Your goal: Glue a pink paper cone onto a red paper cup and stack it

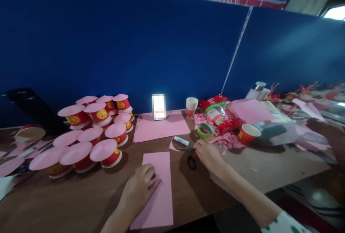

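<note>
My left hand (142, 184) rests on a long pink paper strip (163, 190) in front of me. Its fingers lie slightly bent, with the thumb apart. Over to the right, my right hand (207, 154) has its fingers closed at a pair of black scissors (191, 161); one handle loop shows and the other is hidden by the fingers. The scissors' blades point left, beside a white glue stick (181, 141) that lies near a small pink paper scrap (174, 146).
Several red paper cups with pink cone tops (106, 150) stand at the left. Behind are a pink sheet (161, 130) and a lit phone (159, 107). At right are a tape roll (205, 131), a red packet (218, 114), pink paper shreds (226, 141) and a red cup (248, 135).
</note>
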Action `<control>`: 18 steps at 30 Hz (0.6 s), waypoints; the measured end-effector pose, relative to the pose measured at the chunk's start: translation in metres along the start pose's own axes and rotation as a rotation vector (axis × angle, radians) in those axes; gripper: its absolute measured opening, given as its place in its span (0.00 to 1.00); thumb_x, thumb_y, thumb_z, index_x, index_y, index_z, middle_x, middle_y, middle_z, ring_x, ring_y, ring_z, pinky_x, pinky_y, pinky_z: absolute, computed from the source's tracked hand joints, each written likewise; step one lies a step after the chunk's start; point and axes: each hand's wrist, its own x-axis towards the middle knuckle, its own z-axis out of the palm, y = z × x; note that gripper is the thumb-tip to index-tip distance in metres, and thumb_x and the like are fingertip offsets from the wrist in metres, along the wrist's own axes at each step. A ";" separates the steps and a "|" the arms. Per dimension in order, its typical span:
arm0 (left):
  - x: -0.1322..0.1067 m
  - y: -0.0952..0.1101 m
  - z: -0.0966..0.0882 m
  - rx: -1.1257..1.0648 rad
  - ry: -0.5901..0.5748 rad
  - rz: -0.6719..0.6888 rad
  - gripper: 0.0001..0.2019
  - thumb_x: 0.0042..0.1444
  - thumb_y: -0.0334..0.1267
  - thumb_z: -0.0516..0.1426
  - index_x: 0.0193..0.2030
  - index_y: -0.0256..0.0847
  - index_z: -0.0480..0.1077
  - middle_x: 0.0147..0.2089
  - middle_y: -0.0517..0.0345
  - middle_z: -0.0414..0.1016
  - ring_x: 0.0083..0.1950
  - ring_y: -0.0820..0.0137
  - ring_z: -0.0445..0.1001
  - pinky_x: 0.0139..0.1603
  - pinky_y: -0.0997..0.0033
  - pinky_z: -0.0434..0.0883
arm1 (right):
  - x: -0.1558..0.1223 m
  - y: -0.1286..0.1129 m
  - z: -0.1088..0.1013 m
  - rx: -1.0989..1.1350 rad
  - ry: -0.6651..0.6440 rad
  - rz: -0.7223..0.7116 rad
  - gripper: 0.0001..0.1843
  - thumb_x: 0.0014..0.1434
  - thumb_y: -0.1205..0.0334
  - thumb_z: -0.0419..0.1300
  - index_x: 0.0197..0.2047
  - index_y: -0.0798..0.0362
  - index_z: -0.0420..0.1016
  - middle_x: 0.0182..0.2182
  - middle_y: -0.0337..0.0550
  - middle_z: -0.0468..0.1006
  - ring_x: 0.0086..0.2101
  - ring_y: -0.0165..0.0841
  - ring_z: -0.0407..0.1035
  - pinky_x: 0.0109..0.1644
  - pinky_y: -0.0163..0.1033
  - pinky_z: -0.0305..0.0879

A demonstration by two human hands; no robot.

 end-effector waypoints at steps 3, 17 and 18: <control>0.001 0.005 0.001 0.036 0.001 -0.022 0.09 0.58 0.43 0.51 0.35 0.42 0.67 0.40 0.52 0.71 0.41 0.63 0.71 0.42 0.62 0.69 | 0.014 -0.024 0.002 0.010 0.091 -0.152 0.11 0.61 0.71 0.49 0.38 0.55 0.72 0.36 0.46 0.74 0.37 0.34 0.65 0.42 0.36 0.59; -0.002 -0.001 0.010 0.067 0.051 0.025 0.08 0.58 0.41 0.51 0.37 0.42 0.67 0.43 0.51 0.71 0.44 0.62 0.71 0.45 0.59 0.68 | 0.051 -0.067 0.016 0.058 0.121 -0.328 0.15 0.61 0.72 0.48 0.30 0.56 0.74 0.28 0.42 0.76 0.40 0.33 0.63 0.43 0.37 0.58; -0.002 0.000 0.010 0.063 0.041 0.020 0.08 0.58 0.42 0.51 0.37 0.42 0.67 0.43 0.51 0.71 0.44 0.62 0.71 0.45 0.59 0.68 | 0.047 -0.063 0.012 0.089 0.126 -0.298 0.14 0.62 0.70 0.49 0.30 0.54 0.74 0.28 0.40 0.76 0.39 0.33 0.63 0.42 0.36 0.58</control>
